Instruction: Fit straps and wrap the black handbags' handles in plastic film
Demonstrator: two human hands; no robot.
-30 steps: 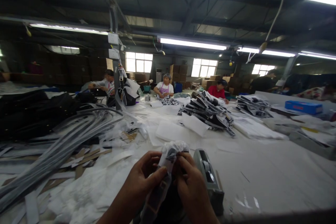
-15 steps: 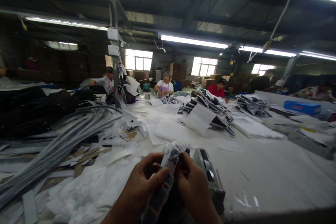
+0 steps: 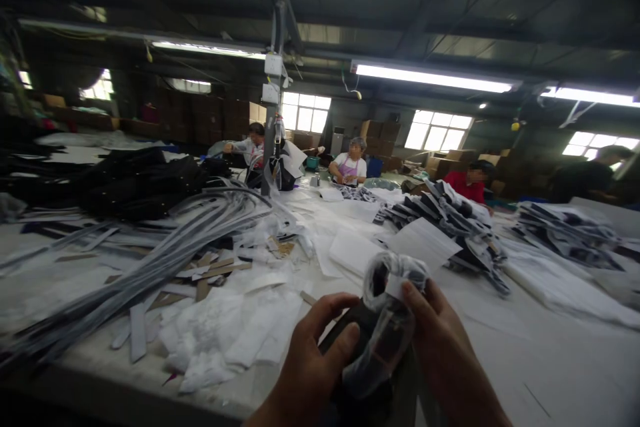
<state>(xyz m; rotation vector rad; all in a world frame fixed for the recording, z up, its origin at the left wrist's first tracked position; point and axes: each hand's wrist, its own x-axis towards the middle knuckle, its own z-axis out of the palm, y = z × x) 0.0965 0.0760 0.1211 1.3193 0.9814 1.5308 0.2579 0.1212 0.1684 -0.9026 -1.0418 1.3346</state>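
Observation:
A dark strap [image 3: 383,340] wrapped in clear plastic is bent into a loop at its top, with a small white paper piece around it. My right hand [image 3: 445,340] pinches the loop's right side near this paper. On the left, my left hand [image 3: 320,353] closes its thumb and fingers on the dark part beside the plastic-covered length. The lower end of the piece is in shadow between my wrists.
Long plastic-covered strips [image 3: 165,267] lie left, beside crumpled white sheets [image 3: 215,333] and black goods [image 3: 130,180]. Stacked dark-and-white pieces [image 3: 450,227] lie ahead right, near a white sheet pile [image 3: 570,280]. A post [image 3: 270,127] rises from the table. Several people sit or stand beyond.
The view has turned left. My right hand has moved outward along the wrapped piece, and the loop now shows opened toward me. The grey tape dispenser beside my right hand is no longer visible.

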